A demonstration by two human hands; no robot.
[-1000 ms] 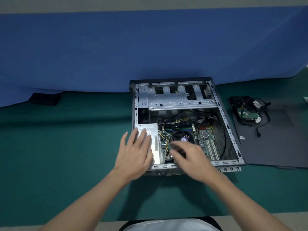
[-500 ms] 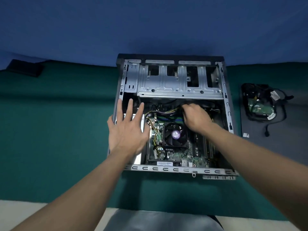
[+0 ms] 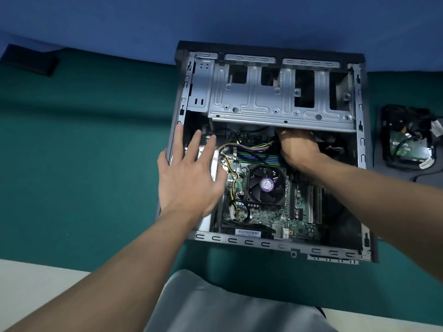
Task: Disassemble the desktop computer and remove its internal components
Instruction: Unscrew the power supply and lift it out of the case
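An open desktop computer case (image 3: pixel 359 144) lies flat on a green table. Inside I see the green motherboard (image 3: pixel 266 214), a black CPU fan (image 3: pixel 266 185) with a purple label, a bundle of coloured cables (image 3: pixel 247 148) and a silver power supply (image 3: pixel 217 164) at the left. My left hand (image 3: pixel 189 173) rests flat with straight fingers on the power supply and the case's left wall. My right hand (image 3: pixel 297 147) reaches deep under the silver drive cage (image 3: pixel 271 97). Its fingers are curled and hidden among the cables, so what they hold cannot be made out.
A removed hard drive (image 3: pixel 407 140) with cables lies on a dark panel (image 3: pixel 431 178) right of the case. A small black object (image 3: pixel 31 61) sits at the far left. A blue cloth (image 3: pixel 215 20) hangs behind the table.
The view has closed in on the case. My right hand went from near the fan to under the drive cage. My left hand slid further up along the power supply.
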